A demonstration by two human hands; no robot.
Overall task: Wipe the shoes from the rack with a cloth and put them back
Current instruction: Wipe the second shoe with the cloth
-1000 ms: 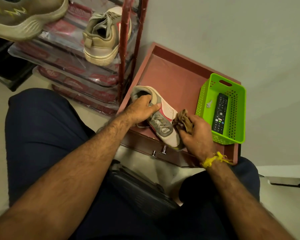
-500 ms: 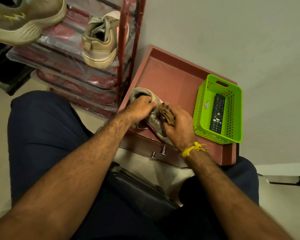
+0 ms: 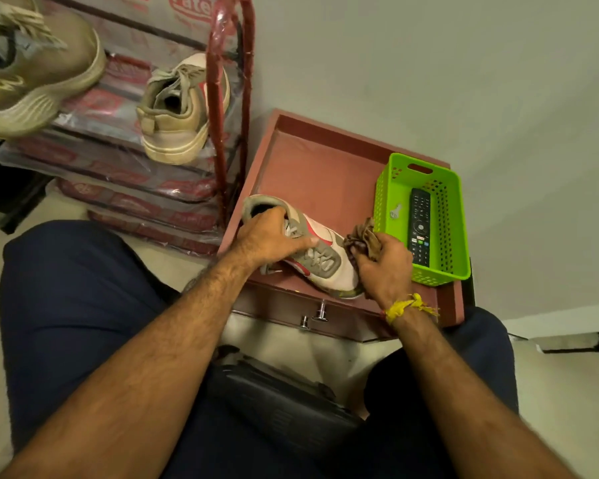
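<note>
Shoe rack (image 3: 227, 108), red-framed, plastic-wrapped shelves, stands left of a low reddish cabinet (image 3: 312, 167). Two shoes sit on the rack: a large tan sneaker (image 3: 32, 81) at upper left, a beige sneaker (image 3: 177, 112) lower, heel toward the camera. Whether either has been wiped cannot be told.

On the cabinet top, near its front edge, lies the white-and-red sneaker (image 3: 329, 261) being worked on, toe toward the person. Beside it, a green basket (image 3: 388, 198) holding a remote (image 3: 419, 229).

Left hand (image 3: 267, 236) grips the sneaker at the collar, fingers curled over the tongue and laces, steadying it. Right hand (image 3: 382, 267) has fingers bunched around a brown cloth (image 3: 362, 238), held at the toe's right side; contact with the shoe looks likely but is partly hidden.

Judgement: mid-task. This shoe's wiping is under way, not finished; it remains off the rack. Returning it is left, and possibly the two racked shoes.
</note>
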